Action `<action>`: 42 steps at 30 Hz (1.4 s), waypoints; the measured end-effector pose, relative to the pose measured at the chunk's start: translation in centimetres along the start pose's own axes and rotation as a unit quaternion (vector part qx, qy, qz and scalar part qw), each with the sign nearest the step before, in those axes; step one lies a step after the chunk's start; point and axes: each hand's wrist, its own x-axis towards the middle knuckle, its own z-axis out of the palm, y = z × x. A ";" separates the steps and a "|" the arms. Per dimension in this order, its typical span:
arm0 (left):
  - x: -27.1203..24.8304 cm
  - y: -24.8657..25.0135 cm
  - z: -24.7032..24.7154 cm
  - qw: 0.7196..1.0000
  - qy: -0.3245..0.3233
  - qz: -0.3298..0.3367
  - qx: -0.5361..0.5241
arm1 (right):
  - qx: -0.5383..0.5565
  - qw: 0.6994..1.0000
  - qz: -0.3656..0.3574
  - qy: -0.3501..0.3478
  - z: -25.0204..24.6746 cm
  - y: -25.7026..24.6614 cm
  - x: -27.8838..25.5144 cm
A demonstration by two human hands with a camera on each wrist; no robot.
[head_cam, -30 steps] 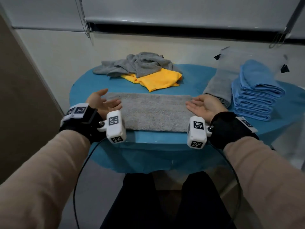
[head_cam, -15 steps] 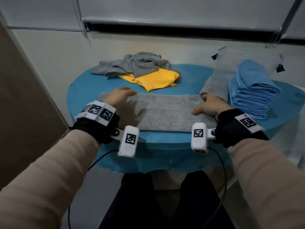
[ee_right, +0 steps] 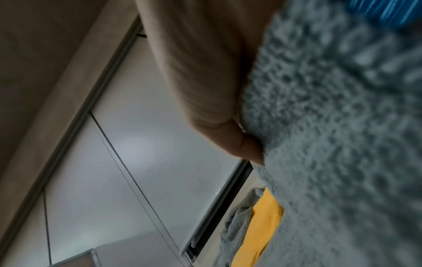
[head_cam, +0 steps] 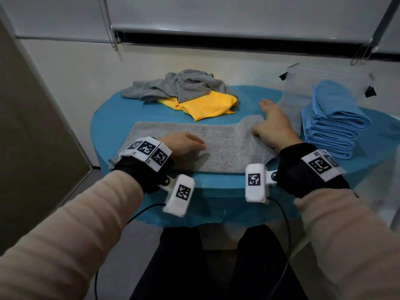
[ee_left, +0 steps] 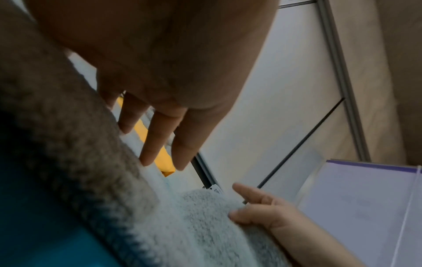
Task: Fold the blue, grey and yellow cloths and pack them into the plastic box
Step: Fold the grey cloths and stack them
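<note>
**Grey towel strip under both hands**

Grey terry cloth (head_cam: 216, 146), folded into a long strip, lies on the round blue-covered table (head_cam: 112, 118). The left hand (head_cam: 184, 145) rests flat on it, fingers straight. The right hand (head_cam: 273, 124) pinches its right end. The clear plastic box (head_cam: 329, 76) stands at far right, folded blue cloths (head_cam: 333, 124) inside.

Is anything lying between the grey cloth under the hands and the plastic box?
Nothing visible does. The grey cloth ends beside the plastic box, with only the right hand gripping that end.
</note>
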 end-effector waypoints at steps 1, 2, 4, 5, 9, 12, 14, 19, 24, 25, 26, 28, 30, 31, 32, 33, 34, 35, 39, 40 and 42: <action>0.0 0.1 0.0 1.000 0.010 0.004 -0.004 | 0.003 1.000 -0.011 0.008 0.0 -0.3 -0.1; 0.0 0.3 0.0 0.999 0.031 0.012 -0.015 | 0.012 1.000 -0.023 0.010 0.1 -0.6 -0.3; 0.4 1.0 0.0 0.993 0.089 0.039 -0.064 | 0.030 0.998 -0.049 -0.009 0.0 -1.6 -1.0; 0.6 1.4 0.1 0.987 0.109 0.054 -0.102 | 0.049 0.997 -0.060 -0.030 0.0 -2.2 -1.4; 0.9 3.5 1.1 0.918 0.023 0.077 -0.388 | 0.268 0.949 -0.074 -0.147 0.5 -4.9 -3.3; 1.5 3.6 1.7 0.877 0.020 0.072 -0.474 | 0.447 0.869 -0.035 -0.212 1.1 -6.4 -4.0; 1.9 2.9 1.6 0.883 0.088 0.044 -0.459 | 0.521 0.818 -0.016 -0.242 1.2 -6.3 -4.0; 2.1 1.5 0.6 0.888 0.135 -0.018 -0.439 | 0.487 0.860 0.054 -0.146 1.7 -4.9 -3.3; 2.4 0.0 -1.6 0.872 0.164 -0.056 -0.457 | 0.326 0.937 0.099 -0.083 2.0 -3.3 -3.3; 2.2 0.0 -1.9 0.867 0.155 -0.061 -0.469 | 0.322 0.934 0.091 -0.122 1.9 -3.2 -3.7; 2.3 -0.1 -2.2 0.863 0.146 -0.062 -0.480 | 0.315 0.932 0.070 -0.164 1.9 -3.2 -4.1; 2.5 -0.2 -2.7 0.858 0.136 -0.063 -0.492 | 0.275 0.935 0.003 -0.225 2.2 -3.5 -4.8; 2.8 0.0 -2.9 0.855 0.132 -0.053 -0.499 | 0.235 0.937 -0.052 -0.254 2.7 -4.0 -5.3; 2.9 0.2 -3.0 0.855 0.132 -0.048 -0.499 | 0.227 0.936 -0.065 -0.260 3.0 -4.2 -5.4; 2.9 0.4 -3.0 0.856 0.138 -0.042 -0.497 | 0.223 0.937 -0.074 -0.258 3.2 -4.3 -5.4; 2.9 0.6 -2.9 0.859 0.144 -0.039 -0.489 | 0.218 0.940 -0.081 -0.251 3.4 -4.3 -5.4; 3.0 0.7 -2.9 0.864 0.148 -0.033 -0.481 | 0.216 0.942 -0.083 -0.242 3.4 -4.4 -5.4; 3.2 0.6 -2.9 0.868 0.151 -0.032 -0.472 | 0.223 0.943 -0.079 -0.235 3.5 -4.4 -5.3; 3.2 0.2 -3.7 0.898 0.168 -0.023 -0.406 | 0.266 0.954 -0.021 -0.135 3.3 -4.0 -4.8; 3.3 -0.2 -4.2 0.908 0.179 -0.017 -0.378 | 0.256 0.961 -0.007 -0.107 3.2 -3.7 -4.6; 3.0 -1.3 -5.6 0.927 0.214 -0.007 -0.308 | 0.246 0.965 0.023 -0.090 3.3 -3.1 -4.4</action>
